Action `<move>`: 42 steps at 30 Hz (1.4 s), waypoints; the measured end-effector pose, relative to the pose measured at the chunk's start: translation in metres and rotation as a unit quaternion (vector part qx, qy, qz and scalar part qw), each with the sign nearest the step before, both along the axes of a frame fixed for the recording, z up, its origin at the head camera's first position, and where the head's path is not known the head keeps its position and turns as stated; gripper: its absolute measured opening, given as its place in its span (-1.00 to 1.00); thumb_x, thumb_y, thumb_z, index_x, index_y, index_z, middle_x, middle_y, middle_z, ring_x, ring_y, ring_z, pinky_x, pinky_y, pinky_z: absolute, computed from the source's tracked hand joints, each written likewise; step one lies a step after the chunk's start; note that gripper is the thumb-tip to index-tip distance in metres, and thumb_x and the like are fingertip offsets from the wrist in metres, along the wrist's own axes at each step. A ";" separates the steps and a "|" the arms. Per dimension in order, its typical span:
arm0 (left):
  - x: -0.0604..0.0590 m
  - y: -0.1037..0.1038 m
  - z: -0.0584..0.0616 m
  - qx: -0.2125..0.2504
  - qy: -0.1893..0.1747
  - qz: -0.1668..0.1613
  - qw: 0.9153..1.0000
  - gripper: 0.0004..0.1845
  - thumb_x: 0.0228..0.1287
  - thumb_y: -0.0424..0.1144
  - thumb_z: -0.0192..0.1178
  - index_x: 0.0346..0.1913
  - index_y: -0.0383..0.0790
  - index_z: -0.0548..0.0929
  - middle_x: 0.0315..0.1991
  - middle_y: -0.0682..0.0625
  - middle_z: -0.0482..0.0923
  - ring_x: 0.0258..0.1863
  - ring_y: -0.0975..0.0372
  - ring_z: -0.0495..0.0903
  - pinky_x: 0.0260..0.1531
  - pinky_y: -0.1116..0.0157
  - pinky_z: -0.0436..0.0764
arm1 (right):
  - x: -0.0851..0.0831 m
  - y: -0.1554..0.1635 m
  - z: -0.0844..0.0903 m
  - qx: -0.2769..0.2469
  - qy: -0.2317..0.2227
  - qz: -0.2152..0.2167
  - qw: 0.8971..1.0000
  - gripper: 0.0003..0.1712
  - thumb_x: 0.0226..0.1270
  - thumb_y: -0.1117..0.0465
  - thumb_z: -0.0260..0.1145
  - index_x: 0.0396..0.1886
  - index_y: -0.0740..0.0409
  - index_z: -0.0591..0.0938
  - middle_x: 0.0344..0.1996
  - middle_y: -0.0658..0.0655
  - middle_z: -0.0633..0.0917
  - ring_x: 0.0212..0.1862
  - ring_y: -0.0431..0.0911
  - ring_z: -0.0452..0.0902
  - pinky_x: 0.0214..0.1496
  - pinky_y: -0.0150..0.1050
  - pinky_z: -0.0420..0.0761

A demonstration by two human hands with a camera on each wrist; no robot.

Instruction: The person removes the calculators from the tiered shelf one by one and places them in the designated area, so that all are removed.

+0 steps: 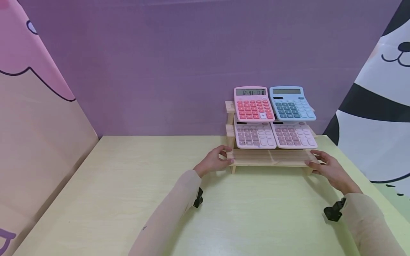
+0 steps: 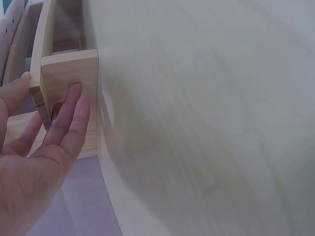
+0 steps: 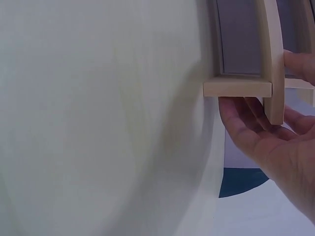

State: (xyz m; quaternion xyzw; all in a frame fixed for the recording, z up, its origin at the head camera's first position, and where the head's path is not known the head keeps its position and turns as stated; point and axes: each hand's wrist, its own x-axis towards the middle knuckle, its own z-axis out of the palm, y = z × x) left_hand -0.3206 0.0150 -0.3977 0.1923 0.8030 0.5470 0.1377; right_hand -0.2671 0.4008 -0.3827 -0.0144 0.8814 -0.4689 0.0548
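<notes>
A stepped wooden rack [image 1: 272, 158] stands toward the right back of the table. My left hand [image 1: 214, 160] holds the left end of its lowest shelf; in the left wrist view the thumb is at the board's edge and the fingers reach beneath, against the support leg [image 2: 74, 69]. The shelf's right end is gripped by my right hand [image 1: 330, 170], with fingers curled under the board [image 3: 274, 59] beside the other leg [image 3: 236, 88]. On the top step lean a pink calculator [image 1: 254, 103] and a blue one [image 1: 292, 103]. Two pale lilac calculators [image 1: 255, 136] [image 1: 294, 136] lean on the middle step.
The pale wooden table [image 1: 128, 199] extends left and forward of the rack. Behind it rises a purple backdrop [image 1: 153, 71]. Printed cartoon panels flank both sides, a panda panel [image 1: 378, 138] being close to the right edge. A black wrist device [image 1: 334, 210] sits on the right sleeve.
</notes>
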 end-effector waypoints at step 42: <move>0.001 -0.001 0.000 -0.020 0.024 -0.008 0.999 -0.46 0.15 -0.17 0.26 0.19 -0.15 0.37 0.00 -0.15 0.40 -0.22 0.15 0.55 -0.23 0.34 0.63 | 0.004 -0.002 0.003 0.002 0.011 -0.010 1.000 -0.15 0.35 0.03 0.09 0.39 0.36 -0.10 0.26 0.52 0.06 0.10 0.18 0.23 -0.12 -0.37 0.64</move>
